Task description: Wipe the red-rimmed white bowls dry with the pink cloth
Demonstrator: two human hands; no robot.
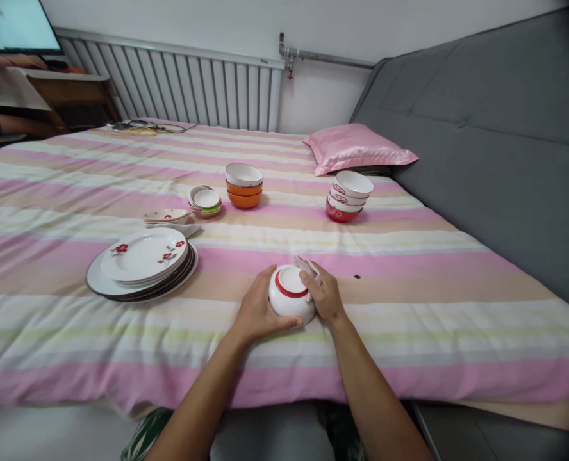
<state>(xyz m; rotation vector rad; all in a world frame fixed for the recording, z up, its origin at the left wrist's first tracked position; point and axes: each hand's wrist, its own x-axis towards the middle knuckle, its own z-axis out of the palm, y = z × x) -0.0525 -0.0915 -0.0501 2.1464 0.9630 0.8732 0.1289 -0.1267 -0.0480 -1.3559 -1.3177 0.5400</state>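
We had an upturned white bowl with a red ring around its foot between our two hands, low on the near part of the striped bedsheet. Our left hand cupped the bowl's left side, fingers curled around its wall and thumb along the near edge. Our right hand pressed against the bowl's right side, its fingers closed on a small white cloth that lay against the bowl's far right edge. To the left of us, a stack of plates sat on the sheet, the top ones white with red flowers, resting on a wider dark-rimmed one. Just beyond the plates lay a couple of shallow white dishes, and beside those a small cluster of saucers in white, pink and green. Next to the saucers stood a stack of orange bowls with white insides. Farther right, well apart from the orange ones, a stack of white bowls with red patterns leaned slightly, a red bowl at its bottom. Behind it a pink pillow rested against the grey sofa back. A white radiator ran along the far wall, and a screen glowed at the top left.
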